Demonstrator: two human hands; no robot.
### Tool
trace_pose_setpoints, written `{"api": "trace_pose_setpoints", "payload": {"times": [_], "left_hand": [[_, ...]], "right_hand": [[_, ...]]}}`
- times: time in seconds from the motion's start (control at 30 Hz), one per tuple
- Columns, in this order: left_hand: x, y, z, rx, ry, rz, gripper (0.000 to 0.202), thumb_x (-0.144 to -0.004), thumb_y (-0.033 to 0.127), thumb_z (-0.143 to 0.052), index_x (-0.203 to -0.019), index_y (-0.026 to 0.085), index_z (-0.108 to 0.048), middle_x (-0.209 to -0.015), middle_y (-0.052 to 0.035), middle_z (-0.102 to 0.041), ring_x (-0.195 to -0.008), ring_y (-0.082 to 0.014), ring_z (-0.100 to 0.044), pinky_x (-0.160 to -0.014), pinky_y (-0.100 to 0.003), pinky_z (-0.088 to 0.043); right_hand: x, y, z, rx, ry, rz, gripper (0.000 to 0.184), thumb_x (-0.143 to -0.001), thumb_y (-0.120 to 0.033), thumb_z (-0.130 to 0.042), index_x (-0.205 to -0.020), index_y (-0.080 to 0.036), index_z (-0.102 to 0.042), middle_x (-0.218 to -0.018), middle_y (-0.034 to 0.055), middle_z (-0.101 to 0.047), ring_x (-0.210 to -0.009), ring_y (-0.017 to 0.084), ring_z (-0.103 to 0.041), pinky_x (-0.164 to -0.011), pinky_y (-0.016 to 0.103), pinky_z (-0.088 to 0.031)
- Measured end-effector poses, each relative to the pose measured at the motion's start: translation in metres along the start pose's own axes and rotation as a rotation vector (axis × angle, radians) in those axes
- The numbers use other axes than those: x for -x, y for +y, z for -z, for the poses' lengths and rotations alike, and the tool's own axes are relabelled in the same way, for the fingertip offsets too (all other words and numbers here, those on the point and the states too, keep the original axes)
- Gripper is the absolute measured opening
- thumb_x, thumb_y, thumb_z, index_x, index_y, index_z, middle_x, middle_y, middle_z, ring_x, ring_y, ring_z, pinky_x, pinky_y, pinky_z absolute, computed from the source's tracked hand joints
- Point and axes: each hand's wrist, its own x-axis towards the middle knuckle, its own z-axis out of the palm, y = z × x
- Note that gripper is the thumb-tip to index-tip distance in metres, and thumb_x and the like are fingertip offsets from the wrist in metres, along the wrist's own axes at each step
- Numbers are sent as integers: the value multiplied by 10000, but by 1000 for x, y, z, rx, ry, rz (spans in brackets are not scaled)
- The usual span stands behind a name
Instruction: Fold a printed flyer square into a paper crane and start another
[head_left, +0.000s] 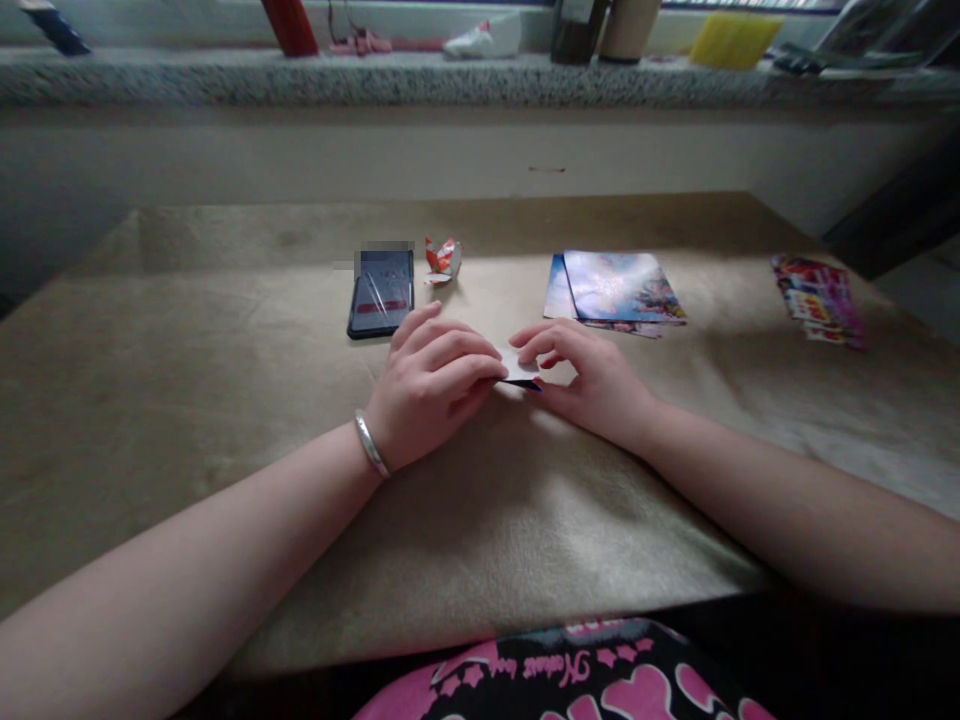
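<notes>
Both hands meet at the middle of the tan table (225, 400). My left hand (431, 385), with a silver bangle on the wrist, has its fingers curled and pinches one end of a small folded white paper (517, 366). My right hand (589, 375) pinches the other end with curled fingers. The paper lies low on the tabletop, mostly hidden under the fingers, with a dark edge showing underneath.
A black phone (381, 293) lies just beyond my left hand. A small folded red-and-white paper figure (442, 259) sits behind it. Colourful printed sheets (619, 288) lie beyond my right hand, more (819, 298) at the far right. A stone ledge (450, 80) holds assorted items.
</notes>
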Motion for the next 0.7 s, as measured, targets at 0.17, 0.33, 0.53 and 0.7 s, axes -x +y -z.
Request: {"api": "trace_pose_setpoints", "payload": {"times": [0.17, 0.33, 0.53, 0.7], "left_hand": [[0, 1, 0, 11, -17, 72, 51, -846, 249, -582, -843, 267, -629, -916, 32, -690, -891, -135, -616, -1043, -400, -362], [0, 1, 0, 2, -12, 45, 102, -831, 326, -624, -918, 272, -625, -1002, 13, -679, -951, -147, -606, -1051, -397, -350], [-2, 4, 2, 12, 0, -12, 51, -832, 327, -633, -851, 282, -645, -901, 37, -704, -858, -130, -619, -980, -356, -396], [-2, 5, 3, 137, 32, 49, 57, -860, 234, -595, -806, 237, -615, -840, 40, -704, -780, -95, -641, -993, -354, -409]], "right_hand": [[0, -7, 3, 106, 97, 144, 64, -814, -167, -587, -822, -230, -584, -971, 39, -651, -870, 153, -611, -725, 307, -516], [1, -11, 5, 329, 174, 203, 91, -819, -159, -588, -816, -249, -592, -954, 20, -684, -887, 184, -594, -810, 360, -475], [1, -13, 5, 446, 160, 291, 96, -813, -165, -601, -837, -259, -605, -995, 14, -680, -931, 202, -565, -837, 370, -469], [0, -7, 5, 321, 126, 266, 103, -813, -214, -616, -899, -268, -601, -1042, 29, -655, -1000, 211, -562, -899, 400, -458]]}}
